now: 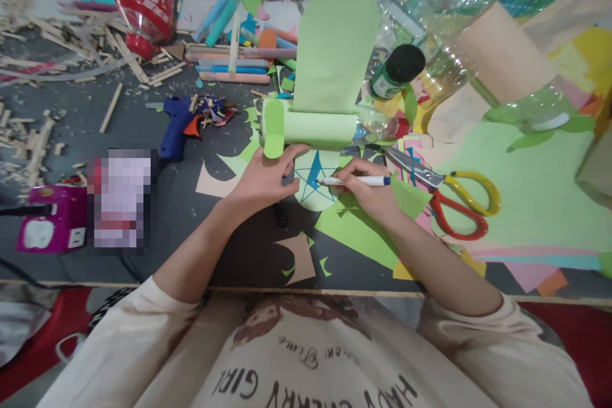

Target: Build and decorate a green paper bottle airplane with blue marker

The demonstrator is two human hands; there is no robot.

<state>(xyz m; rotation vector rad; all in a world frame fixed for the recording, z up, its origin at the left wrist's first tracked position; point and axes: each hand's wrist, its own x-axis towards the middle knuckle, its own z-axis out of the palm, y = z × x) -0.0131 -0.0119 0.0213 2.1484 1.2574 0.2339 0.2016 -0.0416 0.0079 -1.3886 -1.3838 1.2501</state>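
pinching a marker (356, 181), the right hand (370, 194) marks the wing (310, 201) beside the flat-open left hand (262, 182).

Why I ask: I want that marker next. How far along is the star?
Done: the bottle is wrapped in green, and the star is outlined with one part filled blue. In hand: the right hand holds the marker tip on it while the left hand steadies the near wing. Left: the other points are unfilled; the far wing is bare.
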